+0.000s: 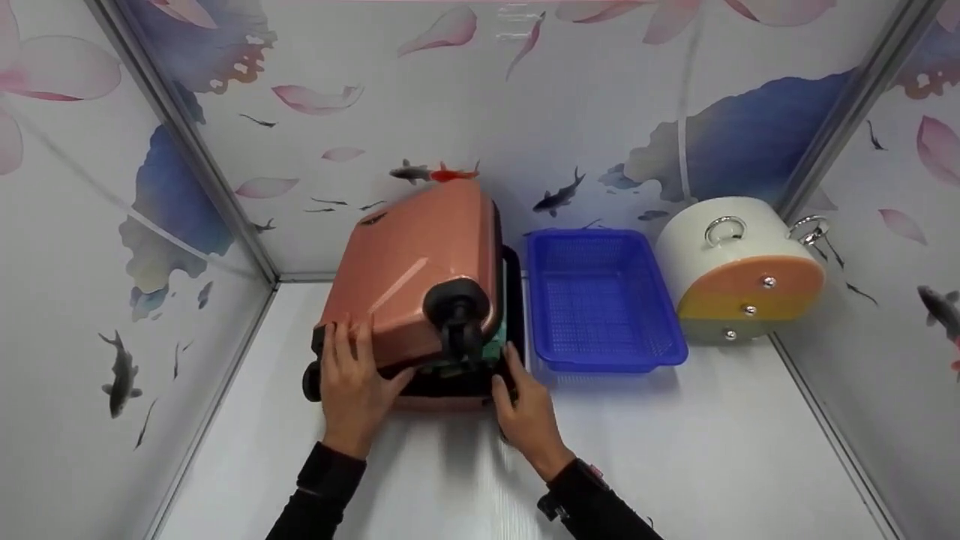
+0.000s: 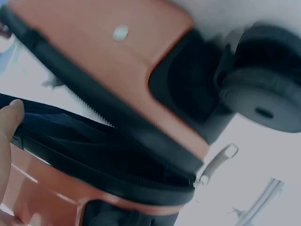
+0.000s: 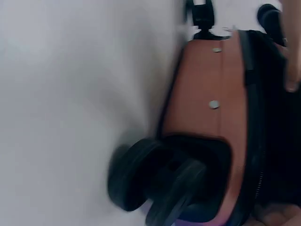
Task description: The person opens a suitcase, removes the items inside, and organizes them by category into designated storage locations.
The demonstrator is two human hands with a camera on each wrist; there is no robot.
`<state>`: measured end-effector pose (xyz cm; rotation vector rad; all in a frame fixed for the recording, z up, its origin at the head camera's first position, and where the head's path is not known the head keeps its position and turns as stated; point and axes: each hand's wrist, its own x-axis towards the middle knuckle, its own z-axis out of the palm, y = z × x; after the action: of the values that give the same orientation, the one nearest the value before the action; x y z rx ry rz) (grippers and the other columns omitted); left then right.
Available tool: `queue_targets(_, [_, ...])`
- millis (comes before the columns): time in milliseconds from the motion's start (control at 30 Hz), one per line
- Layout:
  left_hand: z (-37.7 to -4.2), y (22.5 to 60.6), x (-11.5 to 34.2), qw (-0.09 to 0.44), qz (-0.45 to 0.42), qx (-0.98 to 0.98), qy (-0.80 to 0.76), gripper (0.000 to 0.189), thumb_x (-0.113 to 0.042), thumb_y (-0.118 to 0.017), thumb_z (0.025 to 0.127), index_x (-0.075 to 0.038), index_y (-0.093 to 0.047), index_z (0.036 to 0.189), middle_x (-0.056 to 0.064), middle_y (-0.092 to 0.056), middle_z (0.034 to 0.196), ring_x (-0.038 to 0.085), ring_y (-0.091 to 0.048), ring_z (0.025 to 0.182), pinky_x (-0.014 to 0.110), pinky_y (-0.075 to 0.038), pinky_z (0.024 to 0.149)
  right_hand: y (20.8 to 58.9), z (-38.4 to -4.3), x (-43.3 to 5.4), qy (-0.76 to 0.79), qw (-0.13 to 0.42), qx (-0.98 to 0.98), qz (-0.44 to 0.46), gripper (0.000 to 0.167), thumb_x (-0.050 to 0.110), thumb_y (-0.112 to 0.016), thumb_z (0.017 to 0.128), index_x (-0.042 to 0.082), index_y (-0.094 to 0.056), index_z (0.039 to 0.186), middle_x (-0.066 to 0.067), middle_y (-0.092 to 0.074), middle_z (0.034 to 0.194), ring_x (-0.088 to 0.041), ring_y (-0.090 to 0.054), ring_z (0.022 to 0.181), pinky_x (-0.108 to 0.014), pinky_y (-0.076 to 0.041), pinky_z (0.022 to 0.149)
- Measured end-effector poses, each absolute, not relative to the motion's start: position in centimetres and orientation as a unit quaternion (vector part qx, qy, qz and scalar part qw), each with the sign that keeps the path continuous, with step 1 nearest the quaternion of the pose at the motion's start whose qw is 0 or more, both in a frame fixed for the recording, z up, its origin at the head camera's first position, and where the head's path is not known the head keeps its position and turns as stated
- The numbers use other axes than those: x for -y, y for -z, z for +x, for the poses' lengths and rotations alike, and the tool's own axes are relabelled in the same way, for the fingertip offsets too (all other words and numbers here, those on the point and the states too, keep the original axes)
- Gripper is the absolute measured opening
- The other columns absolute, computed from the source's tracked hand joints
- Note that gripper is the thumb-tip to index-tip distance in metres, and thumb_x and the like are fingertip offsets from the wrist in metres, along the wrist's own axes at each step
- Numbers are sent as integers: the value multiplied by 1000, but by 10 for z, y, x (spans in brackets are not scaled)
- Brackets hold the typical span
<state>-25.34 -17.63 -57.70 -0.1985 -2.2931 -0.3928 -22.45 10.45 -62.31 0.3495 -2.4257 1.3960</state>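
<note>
Dark sleeves point(image 1: 319, 487) nearest, cuffs over both wrists. L hand point(image 1: 354, 382): fingers fairly straight, laid on lid's near L corner, thumb spread out at lid's edge. R hand point(image 1: 530, 416): thumb & fingers bent round rim of lower half, nr R corner. Case point(image 1: 409, 277), orange-pink w/ blk trim, lies L of ctr on white desk point(image 1: 675, 435); lid part-raised, tilted, gap facing near side & R. Sth green point(image 1: 495, 345) shows inside; can't tell what. Zip pull point(image 2: 218, 164) hangs at one end of gap in L wrist view. Blk wheel point(image 1: 456, 315) on lid's near R corner. Just R of case: blue basket point(image 1: 600, 356). Beside that, far R: white box point(image 1: 694, 232), 3 coloured drawers, ring handles. Behind all: wall point(image 1: 480, 97) w/ fish & petals.
</note>
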Motion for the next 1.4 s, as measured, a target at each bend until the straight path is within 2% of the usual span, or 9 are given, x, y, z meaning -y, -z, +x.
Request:
queue_targets(133, [-257, 565, 196, 389, -37, 890, 236, 124, -54, -105, 69, -7, -42, 165, 29, -51, 160, 52, -57, 143, 69, -55, 108, 632, -225, -108, -331, 183, 903, 204, 34, 15, -68, 109, 4, -75, 140, -12, -80, 133, -30, -73, 131, -52, -41, 131])
queue_targets(233, [-257, 559, 214, 372, 5, 876, 306, 122, -53, -100, 76, -10, -35, 169, 26, -50, 161, 48, -58, 141, 68, -55, 109, 637, -226, -109, -274, 186, 914, 236, 27, 9, -73, 104, 6, -81, 130, -6, -83, 118, -26, -75, 119, -53, -41, 130])
queue_targets(467, [-259, 557, 250, 319, 98, 829, 449, 116, -59, -86, 91, -29, -15, 178, 17, -47, 167, 39, -59, 146, 65, -51, 112, 642, -223, -112, -254, 188, 917, 242, 31, 8, -73, 104, 5, -78, 135, -10, -79, 133, -29, -71, 131, -53, -42, 129])
queue_targets(633, [-257, 562, 266, 304, 129, 809, 486, 112, -58, -78, 99, -21, -7, 179, 16, -36, 177, 42, -49, 155, 65, -42, 121, 644, -220, -115, -235, 208, 918, 240, 32, 12, -70, 108, 3, -76, 137, -15, -74, 144, -35, -67, 140, -55, -43, 129])
queue_targets(867, [-259, 577, 282, 260, 161, 775, 553, 121, -55, -77, 99, -22, 9, 178, 14, -17, 185, 39, -32, 167, 60, -29, 134, 644, -220, -120, -253, 215, 911, 246, 25, 6, -71, 105, 6, -79, 129, -9, -80, 127, -28, -71, 128, -53, -44, 128])
queue_targets(967, [-260, 587, 294, 216, 194, 751, 593, 120, -59, -72, 101, -22, 13, 177, 18, -19, 184, 40, -32, 166, 58, -28, 135, 645, -220, -121, -252, 219, 910, 248, 26, 3, -72, 104, 6, -79, 128, -8, -80, 125, -27, -71, 125, -53, -45, 128])
queue_targets(1033, [-261, 594, 302, 185, 215, 729, 623, 115, -62, -66, 103, -21, 12, 177, 19, -20, 183, 39, -31, 167, 56, -26, 136, 646, -221, -121, -253, 226, 907, 249, 26, 2, -72, 103, 6, -80, 128, -8, -80, 125, -27, -72, 125, -53, -45, 127])
queue_targets(1233, [-263, 616, 318, 110, 260, 686, 671, 91, -60, -51, 109, -4, -16, 173, 21, -29, 174, 34, -36, 158, 49, -31, 132, 646, -222, -120, -265, 235, 899, 257, 28, -4, -70, 101, 6, -80, 125, -7, -80, 121, -26, -72, 121, -54, -46, 126])
queue_targets(1400, [-261, 625, 322, 49, 268, 650, 710, 98, -67, -41, 109, 0, -13, 175, 19, -22, 180, 32, -34, 163, 47, -30, 136, 646, -221, -119, -270, 221, 902, 254, 29, -4, -69, 101, 6, -80, 126, -7, -80, 121, -26, -72, 121, -54, -44, 128])
